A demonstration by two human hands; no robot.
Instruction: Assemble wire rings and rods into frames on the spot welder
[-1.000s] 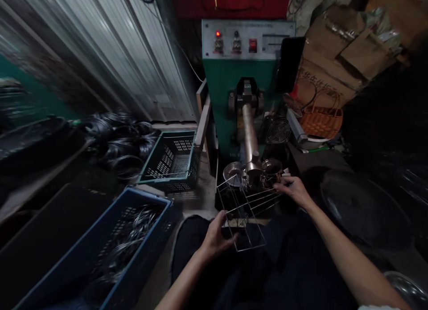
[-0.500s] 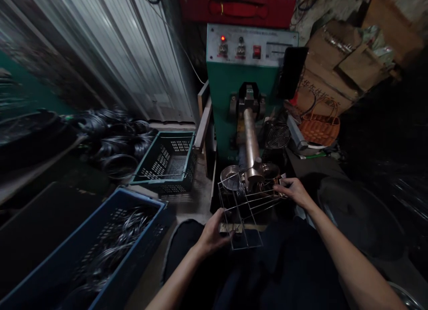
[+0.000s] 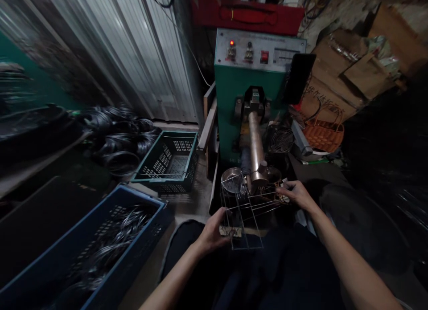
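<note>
The person holds a wire rack (image 3: 245, 214) up between 2 bare hands. It looks light but springy: thin steel rods that might flex and could skew out of square if pulled by 1 corner, so the joined corners at its ends look like the soundest places to take hold. The left hand (image 3: 214, 233) curls around the near end, its fingers (image 3: 222, 222) closed narrowly on the rods. The right hand (image 3: 296, 195) sits at the far end, its fingers (image 3: 283, 192) bent and pinching the wires rather than spread wide.

The rack spans the space between both sets of fingers. Beyond the left fingertips, a round steel dish (image 3: 231, 180) sits against or just behind its far side; from here, I can't tell which. Past the right fingertips, a copper-coloured metal tube (image 3: 256, 145) juts from a green machine (image 3: 230, 109). Well to the left of the left fingers lies a blue plastic crate (image 3: 140, 196) holding wire rings (image 3: 117, 238).
</note>
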